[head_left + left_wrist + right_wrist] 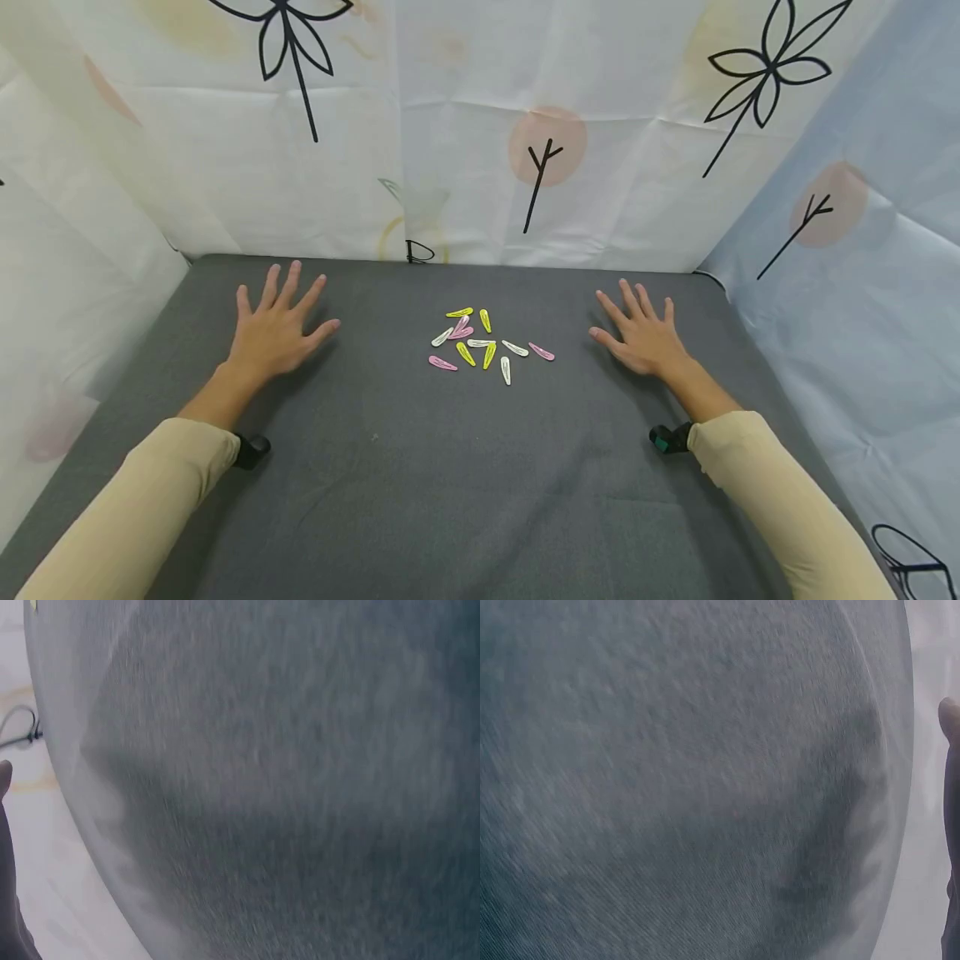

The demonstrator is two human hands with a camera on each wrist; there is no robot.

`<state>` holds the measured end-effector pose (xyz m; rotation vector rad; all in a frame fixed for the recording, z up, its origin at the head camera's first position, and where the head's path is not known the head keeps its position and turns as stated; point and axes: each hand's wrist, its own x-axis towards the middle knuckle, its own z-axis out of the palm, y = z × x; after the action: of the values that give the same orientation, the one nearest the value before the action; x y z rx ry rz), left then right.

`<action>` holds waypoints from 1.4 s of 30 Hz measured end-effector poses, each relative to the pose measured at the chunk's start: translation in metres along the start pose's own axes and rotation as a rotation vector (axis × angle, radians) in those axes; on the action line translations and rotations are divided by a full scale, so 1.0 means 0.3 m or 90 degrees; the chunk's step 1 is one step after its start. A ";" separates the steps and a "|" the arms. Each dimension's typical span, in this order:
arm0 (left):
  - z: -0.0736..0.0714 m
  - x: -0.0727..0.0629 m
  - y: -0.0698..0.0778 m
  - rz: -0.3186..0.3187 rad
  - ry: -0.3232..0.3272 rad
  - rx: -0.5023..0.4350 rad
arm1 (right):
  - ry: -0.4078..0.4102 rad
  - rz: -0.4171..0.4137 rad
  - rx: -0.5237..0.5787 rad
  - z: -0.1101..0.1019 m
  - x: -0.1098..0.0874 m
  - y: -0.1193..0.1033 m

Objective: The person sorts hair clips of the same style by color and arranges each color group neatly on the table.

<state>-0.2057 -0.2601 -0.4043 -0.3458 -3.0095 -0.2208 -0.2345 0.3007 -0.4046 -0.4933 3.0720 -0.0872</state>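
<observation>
Several snap hair clips lie scattered in a loose group near the middle of the grey table. Among them are a yellow hair clip (466,354), a pink hair clip (442,363) and a white hair clip (506,371). To the left of the group my left hand (273,333) is spread over the table, fingers straight and apart, holding nothing. On the other side my right hand (643,337) is spread the same way, also holding nothing. Each wrist view shows only part of a thumb at its outer edge, with the hand's shadow on the cloth.
Grey cloth covers the table (450,483). A white curtain (465,183) with printed leaves and trees hangs behind it, and more curtain (885,317) hangs along the right side. Dark wrist cameras sit at both sleeve cuffs.
</observation>
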 end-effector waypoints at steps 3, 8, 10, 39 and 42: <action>0.009 0.002 0.028 0.024 0.002 0.000 | 0.008 -0.031 -0.002 0.011 0.001 -0.012; 0.016 0.000 0.084 0.060 0.010 0.003 | 0.020 -0.074 0.013 0.023 0.000 -0.046; 0.018 -0.003 0.110 0.070 0.007 -0.003 | 0.020 -0.089 0.028 0.025 -0.003 -0.063; 0.090 -0.020 0.346 0.213 -0.044 -0.036 | 0.102 -0.252 0.126 0.078 0.005 -0.184; 0.095 -0.019 0.360 0.220 -0.047 -0.044 | 0.095 -0.251 0.130 0.081 0.007 -0.191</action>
<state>-0.1774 -0.1530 -0.4188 -0.8859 -2.9519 -0.2867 -0.2176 0.2444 -0.4255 -1.1133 3.0053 -0.4588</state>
